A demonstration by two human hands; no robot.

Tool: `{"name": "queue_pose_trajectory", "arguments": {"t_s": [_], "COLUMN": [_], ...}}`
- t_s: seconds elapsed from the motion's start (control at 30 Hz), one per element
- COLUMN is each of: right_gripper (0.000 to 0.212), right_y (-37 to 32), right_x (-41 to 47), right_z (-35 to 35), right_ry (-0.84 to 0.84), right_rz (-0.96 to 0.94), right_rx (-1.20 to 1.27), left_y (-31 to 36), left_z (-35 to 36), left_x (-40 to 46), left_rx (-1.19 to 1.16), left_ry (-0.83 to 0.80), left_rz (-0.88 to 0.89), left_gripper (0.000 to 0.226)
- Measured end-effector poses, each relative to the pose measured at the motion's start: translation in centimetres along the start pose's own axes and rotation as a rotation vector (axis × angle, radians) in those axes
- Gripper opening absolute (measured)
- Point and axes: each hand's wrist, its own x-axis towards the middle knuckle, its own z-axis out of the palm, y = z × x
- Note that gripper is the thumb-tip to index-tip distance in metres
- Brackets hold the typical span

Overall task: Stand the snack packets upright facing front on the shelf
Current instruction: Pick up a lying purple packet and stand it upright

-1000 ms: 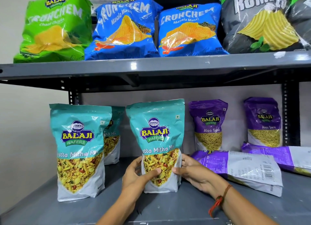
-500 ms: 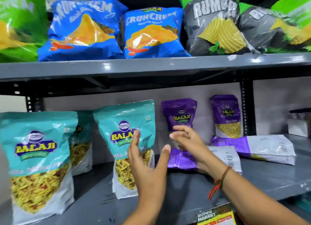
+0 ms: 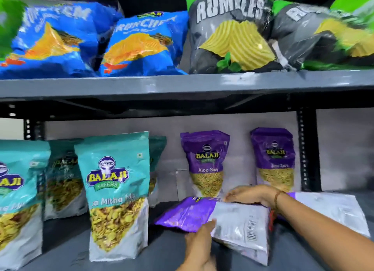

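A purple packet (image 3: 228,220) lies flat, back side up, on the grey lower shelf (image 3: 162,248). My left hand (image 3: 199,244) grips its near edge and my right hand (image 3: 251,194) holds its far edge. A teal Balaji packet (image 3: 114,191) stands upright facing front to the left, with more teal packets (image 3: 18,200) beside and behind it. Two purple Aloo Sev packets (image 3: 206,161) (image 3: 274,157) stand upright against the back wall. Another purple packet (image 3: 327,208) lies flat on the right, partly hidden by my right arm.
The upper shelf (image 3: 182,84) carries blue Crunchem bags (image 3: 141,44) and grey-green Rumbles bags (image 3: 230,34). A black perforated upright (image 3: 307,149) stands at the back right. Bare grey shelf floor shows in front of the flat packets.
Both hands left the teal packet, which stays upright, and moved right onto the flat purple packet, taking hold of it. The view shifted to the right.
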Motion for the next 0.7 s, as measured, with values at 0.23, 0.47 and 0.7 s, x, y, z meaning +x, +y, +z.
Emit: {"name": "queue_pose_trajectory", "arguments": {"t_s": [0.23, 0.47, 0.7], "right_gripper": [0.034, 0.022, 0.057], "right_y": [0.3, 1.0, -0.5], "right_x": [1.2, -1.5, -3.6], "right_z": [0.0, -0.5, 2.9], "right_ry": [-0.312, 0.16, 0.791], "right_rz": [0.023, -0.313, -0.326], "right_rx": [0.279, 0.713, 0.766], "left_y": [-1.6, 2.4, 6.0], "left_z": [3.2, 3.7, 2.9], "left_x": [-1.6, -0.8, 2.6], "left_rx": [-0.075, 0.016, 0.242], "left_ry": [0.012, 0.025, -0.206], "left_rz": [-0.035, 0.313, 0.601], "left_gripper": [0.036, 0.031, 0.033]}}
